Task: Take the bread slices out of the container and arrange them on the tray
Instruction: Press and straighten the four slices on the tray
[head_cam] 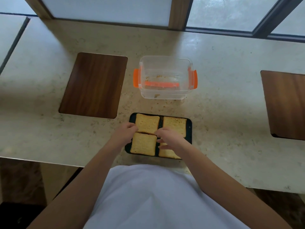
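On the counter's near edge sat a dark tray (189, 129) carrying four bread slices (147, 125); the near-right slice (166, 153) was largely hidden under the right hand (170, 138), fingers loosely spread, gripping nothing discernible. Left hand (126, 130) lay curled at the far-left slice's edge, grasp unclear. Beyond the tray stood the clear container (165, 76), holding only crumbs.

golden-brown bread slices (147, 125) on a black tray (189, 129); clear container (165, 76) (orange clips); speckled beige counter (222, 104).
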Motion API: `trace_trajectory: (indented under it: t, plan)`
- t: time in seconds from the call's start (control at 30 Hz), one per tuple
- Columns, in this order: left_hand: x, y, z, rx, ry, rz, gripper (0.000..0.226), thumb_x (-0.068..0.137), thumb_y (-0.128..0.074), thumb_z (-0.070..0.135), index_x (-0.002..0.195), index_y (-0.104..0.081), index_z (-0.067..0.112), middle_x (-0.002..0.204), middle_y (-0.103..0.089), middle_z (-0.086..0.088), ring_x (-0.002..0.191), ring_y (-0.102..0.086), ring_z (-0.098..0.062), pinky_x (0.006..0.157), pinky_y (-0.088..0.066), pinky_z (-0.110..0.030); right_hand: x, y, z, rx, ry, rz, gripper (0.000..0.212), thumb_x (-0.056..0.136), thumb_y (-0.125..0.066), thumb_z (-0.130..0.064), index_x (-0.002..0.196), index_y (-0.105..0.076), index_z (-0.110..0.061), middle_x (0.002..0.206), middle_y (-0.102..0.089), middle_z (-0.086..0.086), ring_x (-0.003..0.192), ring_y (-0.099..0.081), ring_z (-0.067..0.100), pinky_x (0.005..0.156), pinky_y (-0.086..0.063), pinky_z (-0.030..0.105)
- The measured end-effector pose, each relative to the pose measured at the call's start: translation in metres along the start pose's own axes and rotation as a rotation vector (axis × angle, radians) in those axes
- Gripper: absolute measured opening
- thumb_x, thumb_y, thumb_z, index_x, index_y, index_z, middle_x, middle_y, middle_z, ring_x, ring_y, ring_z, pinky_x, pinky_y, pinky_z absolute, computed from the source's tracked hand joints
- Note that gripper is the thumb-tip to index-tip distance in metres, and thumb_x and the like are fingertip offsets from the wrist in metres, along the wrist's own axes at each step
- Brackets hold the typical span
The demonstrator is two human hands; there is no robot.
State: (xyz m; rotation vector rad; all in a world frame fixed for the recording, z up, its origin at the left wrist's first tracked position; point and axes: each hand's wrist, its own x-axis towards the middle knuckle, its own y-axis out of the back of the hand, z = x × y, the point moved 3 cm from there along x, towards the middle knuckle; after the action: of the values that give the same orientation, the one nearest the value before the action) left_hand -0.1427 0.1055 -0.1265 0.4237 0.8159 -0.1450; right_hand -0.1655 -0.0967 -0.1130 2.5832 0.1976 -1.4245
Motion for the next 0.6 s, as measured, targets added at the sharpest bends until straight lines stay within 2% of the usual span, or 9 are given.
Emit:
trace_trajectory:
  t: [0.07, 0.13, 0.2, 0.27, 0.33, 0.47, 0.53, 0.6]
  plan:
    - [-0.005, -0.003, 0.002, 0.025, -0.076, 0.099, 0.039, 0.092, -0.053, 0.035, 0.128, -0.060, 0.021, 0.116, -0.063, 0.002, 0.108, -0.060, -0.018, 0.094, -0.052, -0.043, 0.000, -0.002, 0.002, -0.015, 0.003, 0.005, 0.046, 0.095, -0.062, -0.032, 0.137, -0.052, -0.018, 0.120, -0.060, 0.000, 0.107, -0.061, 0.014, 0.077, -0.062, 0.031]
    - [-0.012, -0.015, 0.007, -0.039, -0.114, 0.105, 0.032, 0.094, -0.053, 0.030, 0.121, -0.065, 0.019, 0.110, -0.068, 0.002, 0.102, -0.064, -0.016, 0.091, -0.055, -0.040, 0.000, 0.003, 0.006, -0.011, 0.007, 0.037, 0.043, 0.095, -0.061, -0.032, 0.135, -0.054, -0.018, 0.115, -0.060, -0.002, 0.104, -0.061, 0.013, 0.079, -0.061, 0.032]
    - [-0.016, -0.038, 0.016, -0.174, -0.029, -0.065, 0.026, 0.095, -0.054, 0.026, 0.117, -0.066, 0.017, 0.107, -0.070, -0.002, 0.097, -0.068, -0.017, 0.085, -0.059, -0.037, 0.000, 0.015, 0.012, 0.007, 0.016, 0.111, 0.039, 0.095, -0.060, -0.033, 0.131, -0.055, -0.019, 0.113, -0.061, -0.003, 0.103, -0.060, 0.013, 0.085, -0.060, 0.036]
    - [-0.016, -0.064, 0.028, -0.219, 0.084, -0.202, 0.024, 0.094, -0.056, 0.023, 0.116, -0.063, 0.015, 0.113, -0.067, -0.005, 0.100, -0.067, -0.018, 0.081, -0.059, -0.033, 0.000, 0.032, 0.019, 0.019, 0.033, 0.203, 0.034, 0.095, -0.058, -0.033, 0.127, -0.057, -0.019, 0.118, -0.060, -0.002, 0.103, -0.059, 0.014, 0.085, -0.059, 0.038]
    - [-0.014, -0.083, 0.041, -0.189, 0.147, -0.236, 0.027, 0.093, -0.059, 0.024, 0.119, -0.058, 0.016, 0.118, -0.061, -0.002, 0.103, -0.061, -0.017, 0.080, -0.056, -0.031, -0.002, 0.049, 0.024, 0.014, 0.026, 0.274, 0.033, 0.095, -0.058, -0.031, 0.126, -0.057, -0.018, 0.119, -0.059, 0.001, 0.103, -0.057, 0.015, 0.081, -0.056, 0.037]
    - [-0.008, -0.099, 0.051, -0.041, 0.118, -0.247, 0.041, 0.093, -0.058, 0.030, 0.133, -0.053, 0.020, 0.119, -0.051, 0.003, 0.109, -0.052, -0.017, 0.081, -0.050, -0.032, 0.000, 0.067, 0.029, -0.079, 0.004, 0.286, 0.049, 0.093, -0.059, -0.033, 0.138, -0.050, -0.015, 0.124, -0.054, 0.001, 0.105, -0.054, 0.018, 0.079, -0.053, 0.037]
    - [-0.004, -0.101, 0.050, -0.006, 0.114, -0.235, 0.044, 0.094, -0.057, 0.030, 0.136, -0.051, 0.020, 0.128, -0.052, -0.001, 0.110, -0.052, -0.019, 0.082, -0.051, -0.033, 0.002, 0.070, 0.029, -0.113, -0.014, 0.285, 0.052, 0.092, -0.058, -0.033, 0.139, -0.048, -0.014, 0.124, -0.057, 0.007, 0.103, -0.058, 0.020, 0.086, -0.056, 0.042]
    - [-0.003, -0.103, 0.051, 0.015, 0.131, -0.227, 0.047, 0.094, -0.057, 0.032, 0.139, -0.049, 0.019, 0.137, -0.051, -0.004, 0.114, -0.052, -0.021, 0.088, -0.053, -0.037, 0.006, 0.072, 0.030, -0.114, -0.040, 0.291, 0.048, 0.092, -0.058, -0.031, 0.135, -0.050, -0.014, 0.128, -0.059, 0.011, 0.111, -0.056, 0.020, 0.097, -0.054, 0.048]
